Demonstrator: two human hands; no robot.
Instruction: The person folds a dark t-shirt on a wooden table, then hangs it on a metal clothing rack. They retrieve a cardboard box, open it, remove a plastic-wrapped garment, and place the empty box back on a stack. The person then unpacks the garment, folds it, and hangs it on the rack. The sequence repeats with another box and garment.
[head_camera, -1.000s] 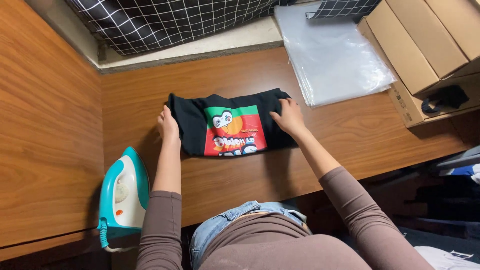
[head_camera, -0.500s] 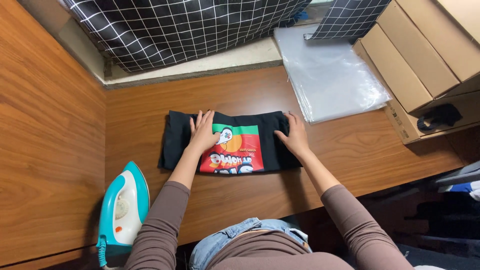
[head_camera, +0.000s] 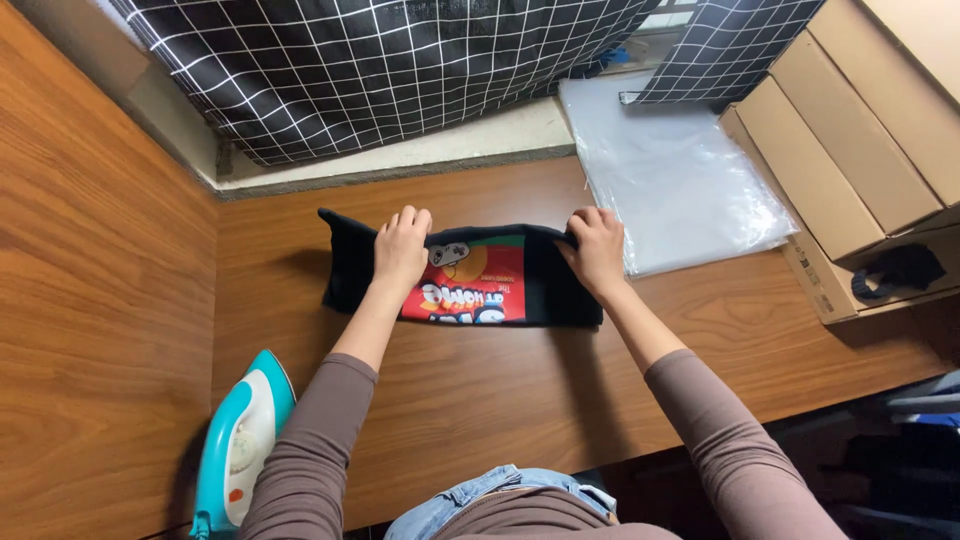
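Wooden desk (head_camera: 520, 390) under us, black grid-patterned fabric (head_camera: 400, 70) along the back. Our left hand (head_camera: 400, 250) lies palm-down on the folded black T-shirt with red-orange print (head_camera: 470, 285), fingers curled over its far edge. Our right hand (head_camera: 597, 250) pinches the shirt's far right corner. Clear plastic bags (head_camera: 680, 180) lie just right of it, tan cardboard boxes (head_camera: 850, 160) beyond, teal-and-white iron (head_camera: 240, 440) near left. Versus half a second ago, the shirt is a narrower strip, hands further up.
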